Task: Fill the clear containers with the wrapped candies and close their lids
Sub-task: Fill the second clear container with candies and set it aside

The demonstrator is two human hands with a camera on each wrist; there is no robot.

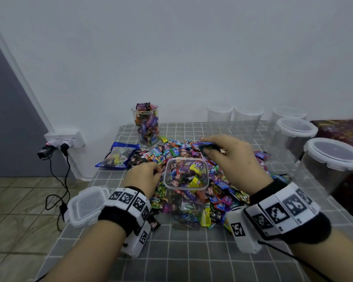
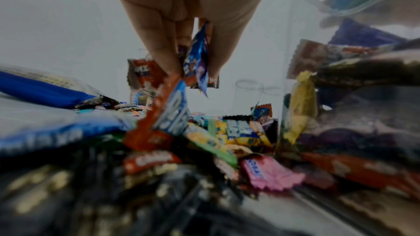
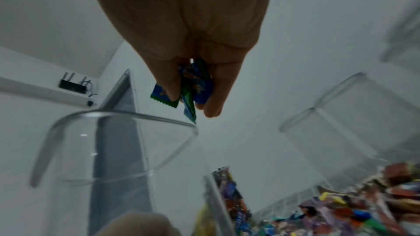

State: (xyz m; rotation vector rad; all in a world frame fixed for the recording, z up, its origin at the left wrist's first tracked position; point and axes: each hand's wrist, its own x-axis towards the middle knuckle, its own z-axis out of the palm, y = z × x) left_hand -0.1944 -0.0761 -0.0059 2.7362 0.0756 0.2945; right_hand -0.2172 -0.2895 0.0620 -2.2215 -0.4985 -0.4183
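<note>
An open clear container (image 1: 185, 192), well filled with wrapped candies, stands at the near edge of a big candy pile (image 1: 222, 186). My right hand (image 1: 213, 148) hovers behind and above its rim (image 3: 127, 119), pinching blue and green wrapped candies (image 3: 195, 87). To the container's left, my left hand (image 1: 151, 169) is down in the pile and pinches a few candies (image 2: 196, 60) between fingers and thumb. A loose lid (image 1: 86, 204) lies at the table's left edge. A second container (image 1: 146, 124), heaped full and without a lid, stands at the back.
Several empty lidded containers (image 1: 332, 157) line the back and right side of the checked tablecloth (image 1: 192, 251). A blue candy bag (image 1: 118, 155) lies left of the pile. A wall socket with plugs and cables (image 1: 63, 145) sits beyond the table's left edge.
</note>
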